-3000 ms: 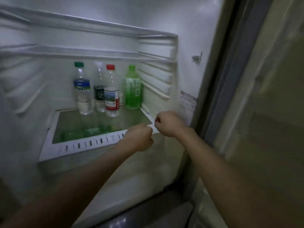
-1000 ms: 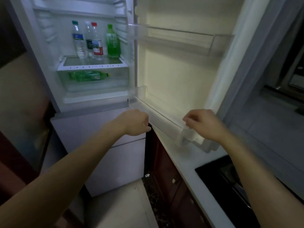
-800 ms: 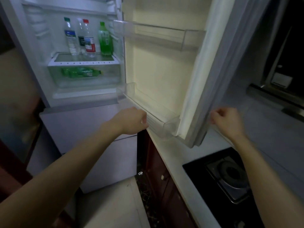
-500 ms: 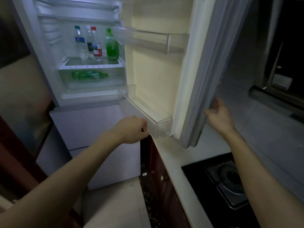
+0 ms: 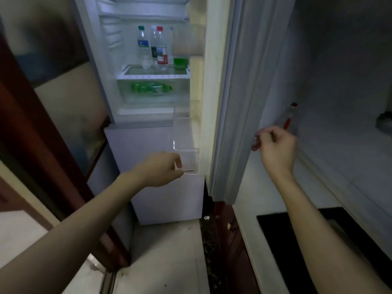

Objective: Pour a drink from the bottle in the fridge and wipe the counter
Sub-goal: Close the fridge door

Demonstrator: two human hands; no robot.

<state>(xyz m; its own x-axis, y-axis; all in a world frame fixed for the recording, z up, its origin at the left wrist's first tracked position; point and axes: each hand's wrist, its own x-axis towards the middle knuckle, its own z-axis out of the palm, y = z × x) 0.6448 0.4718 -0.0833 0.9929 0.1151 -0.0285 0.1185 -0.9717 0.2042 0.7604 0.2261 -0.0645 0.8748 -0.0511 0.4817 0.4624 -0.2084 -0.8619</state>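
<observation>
The fridge stands with its door (image 5: 239,92) swung partway shut. On the glass shelf (image 5: 152,76) stand a green-capped water bottle (image 5: 141,47), a white-capped bottle (image 5: 154,47) and a red-capped bottle (image 5: 162,50). A green bottle (image 5: 180,63) is mostly hidden behind the door's upper bin. Another green bottle (image 5: 151,87) lies in the drawer below. My left hand (image 5: 163,168) is a fist holding nothing, next to the corner of the lower door bin (image 5: 187,159). My right hand (image 5: 277,149) has its fingers curled against the door's outer face.
A pale counter (image 5: 252,183) runs along the right, with a black hob (image 5: 301,240) set in it. A red-handled object (image 5: 289,120) stands near the wall behind the door. A dark red door frame (image 5: 42,158) stands at the left, with tiled floor (image 5: 165,257) below.
The fridge door has swung further shut, hiding the green bottle. My right hand moved from the door's edge to its outer face. My left hand stayed near the lower bin.
</observation>
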